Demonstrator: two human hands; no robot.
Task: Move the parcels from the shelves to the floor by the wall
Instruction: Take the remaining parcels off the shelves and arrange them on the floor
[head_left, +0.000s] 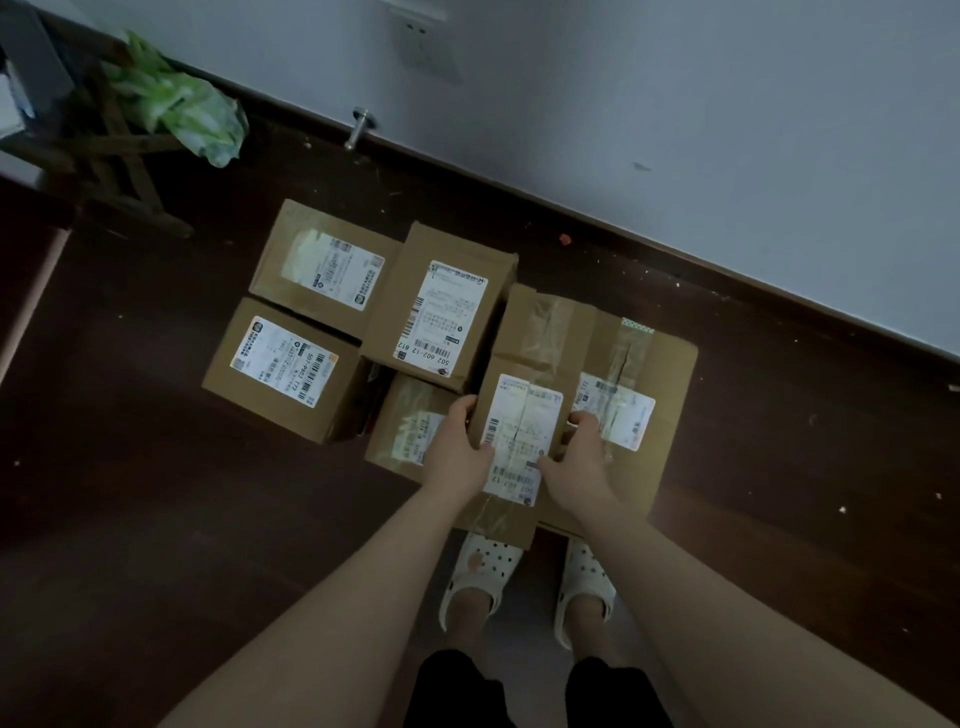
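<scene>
Head view: left hand (457, 447) and right hand (576, 457) grip the sides of a long taped parcel (540, 332), over a big flat box (665, 364). Four labelled parcels (441, 312) crowd its left on the floor, near the wall (675, 130); green bag (192, 109) far left.

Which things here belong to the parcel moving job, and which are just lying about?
Job: held parcel, five other parcels, left hand, right hand.
Lying about: green plastic bag, door stopper, wall socket.
</scene>
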